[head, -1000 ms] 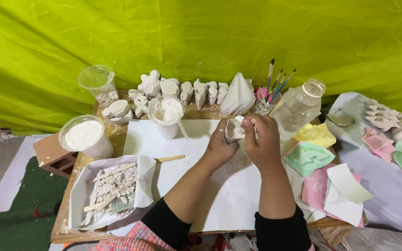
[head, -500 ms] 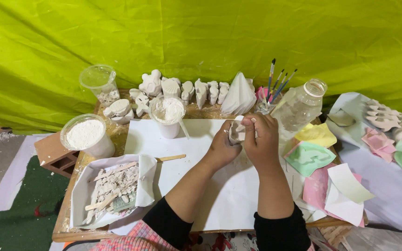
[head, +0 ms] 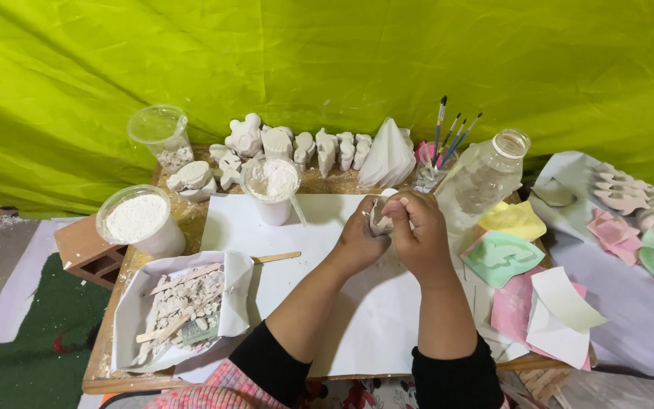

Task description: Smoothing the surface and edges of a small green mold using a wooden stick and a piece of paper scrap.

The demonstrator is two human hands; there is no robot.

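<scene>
Small white plaster piece [head: 379,220] sits between both hands, above the far part of the white paper sheet [head: 357,318], roughly mid-table. Mostly hidden by fingers, so exact shape can't be told. Left hand [head: 359,241] wraps it from the left, fingers curled tight round it. Right hand [head: 418,235] closes over it from the right & top, thumb and fingertips pressed on the piece. Both hands clenched on it, neither loose. Hands touch each other at the piece.

Counts, going outward:
- 1 cup of white paste [head: 270,189] just left of the hands, w/ a stick in it.
- 1 flat wooden stick [head: 275,257] lying on the paper edge.
- 1 clear glass bottle [head: 486,182], tilted, just right of the hands.
- Brushes [head: 452,136] in a small holder behind the hands: 4 seen, approx, as they overlap.
- 1 folded white cone [head: 387,159] beside them.
- Row of white plaster figures [head: 297,148] along the back: abt 10, hard to split apart.
- 1 tub of white powder [head: 138,220] at left; 1 empty-looking clear cup [head: 160,136] behind it.
- 1 white tray [head: 126,318] of broken plaster bits & sticks, near left corner.
- Coloured moulds at right: 1 yellow [head: 515,220], 1 green [head: 501,257], pink ones [head: 524,310] under white paper.
- More shell casts [head: 630,197] far right, abt 5.

Green cloth [head: 327,68] backs it all.
</scene>
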